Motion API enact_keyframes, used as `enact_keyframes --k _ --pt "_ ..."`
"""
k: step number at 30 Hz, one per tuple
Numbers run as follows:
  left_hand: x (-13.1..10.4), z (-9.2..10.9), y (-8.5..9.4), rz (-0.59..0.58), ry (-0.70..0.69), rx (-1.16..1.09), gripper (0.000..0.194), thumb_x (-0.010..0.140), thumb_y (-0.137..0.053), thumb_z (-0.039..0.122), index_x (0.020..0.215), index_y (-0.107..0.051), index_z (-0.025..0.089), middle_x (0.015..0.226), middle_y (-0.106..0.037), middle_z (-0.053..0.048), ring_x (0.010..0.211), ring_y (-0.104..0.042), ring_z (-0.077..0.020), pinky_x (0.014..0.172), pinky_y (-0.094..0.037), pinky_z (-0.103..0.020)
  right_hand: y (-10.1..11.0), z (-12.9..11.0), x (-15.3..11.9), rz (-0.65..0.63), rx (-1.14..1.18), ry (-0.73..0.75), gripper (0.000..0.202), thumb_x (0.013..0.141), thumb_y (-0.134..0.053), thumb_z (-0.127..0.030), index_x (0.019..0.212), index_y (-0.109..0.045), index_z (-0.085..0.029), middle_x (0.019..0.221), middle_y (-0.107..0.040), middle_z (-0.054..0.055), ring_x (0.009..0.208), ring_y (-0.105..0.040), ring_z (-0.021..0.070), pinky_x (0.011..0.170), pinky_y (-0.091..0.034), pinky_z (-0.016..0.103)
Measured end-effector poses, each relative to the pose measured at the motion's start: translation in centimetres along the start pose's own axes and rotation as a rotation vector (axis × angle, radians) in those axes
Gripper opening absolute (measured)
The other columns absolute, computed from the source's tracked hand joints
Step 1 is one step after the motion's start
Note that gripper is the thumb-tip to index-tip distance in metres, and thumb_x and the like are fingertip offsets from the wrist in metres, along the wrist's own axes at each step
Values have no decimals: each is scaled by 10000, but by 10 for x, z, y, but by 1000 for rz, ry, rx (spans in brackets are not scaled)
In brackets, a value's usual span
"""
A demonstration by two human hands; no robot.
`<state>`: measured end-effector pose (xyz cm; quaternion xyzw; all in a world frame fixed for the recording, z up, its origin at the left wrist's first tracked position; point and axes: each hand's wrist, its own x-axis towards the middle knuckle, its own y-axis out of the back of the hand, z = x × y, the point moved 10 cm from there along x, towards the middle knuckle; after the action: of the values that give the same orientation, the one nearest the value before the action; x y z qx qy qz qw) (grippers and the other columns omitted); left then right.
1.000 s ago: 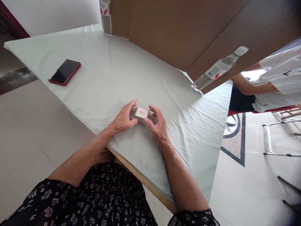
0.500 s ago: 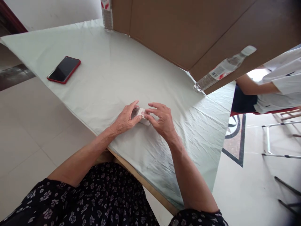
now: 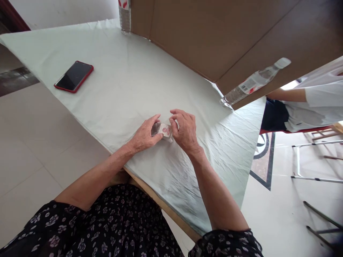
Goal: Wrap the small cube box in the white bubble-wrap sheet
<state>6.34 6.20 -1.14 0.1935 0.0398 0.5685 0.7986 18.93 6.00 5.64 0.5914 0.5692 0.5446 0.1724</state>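
Note:
A small white box (image 3: pixel 166 130) with red print and a dark grey side rests low over the pale green cloth in front of me. My left hand (image 3: pixel 144 136) is closed around its left end, thumb along the near side and fingers on the far side. At the right end of the box, my right hand (image 3: pixel 185 129) has its thumb and index finger curled together in a pinch. Whatever lies between those fingertips is too small to make out. Part of the box is hidden behind the left fingers.
A phone with a red case (image 3: pixel 74 76) lies to the left. Across the table stands a large brown cardboard panel (image 3: pixel 193 35), with a clear plastic bottle (image 3: pixel 124 19) at its left and a tilted bottle (image 3: pixel 254 82) at its right. A person in a white shirt (image 3: pixel 318 103) sits beyond.
My right hand has lifted slightly off the top of the box and curled its fingers. More of the red print shows. My left hand keeps its hold. The view has shifted a little.

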Motion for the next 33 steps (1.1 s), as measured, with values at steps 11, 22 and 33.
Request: enact_keyframes --k 11,22,33 --pt "-2 11 -6 -104 -26 -171 926 734 -678 319 1566 -312 143 1511 -473 -187 1380 -485 -347 1167 -383 -500 23 14 46 12 -52 12 176 1002 -427 -241 964 -598 -229 1277 -667 122 1225 -595 279 1015 -435 483" --pt "0 -7 -15 -206 168 -481 715 776 -692 457 1382 -509 124 1267 -660 -153 1144 -650 -324 954 -527 -445 34 50 79 179 21 -65 356 1047 -386 -459 967 -629 -213 1113 -683 84 1077 -629 239 997 -473 468" --pt "6 -12 -11 -146 130 -608 661 765 -669 341 1396 -562 178 1319 -663 -108 1291 -585 -320 1104 -452 -481 11 17 -34 -7 -15 -456 421 775 -704 -572 983 -645 -211 928 -724 94 737 -647 235 709 -504 386"
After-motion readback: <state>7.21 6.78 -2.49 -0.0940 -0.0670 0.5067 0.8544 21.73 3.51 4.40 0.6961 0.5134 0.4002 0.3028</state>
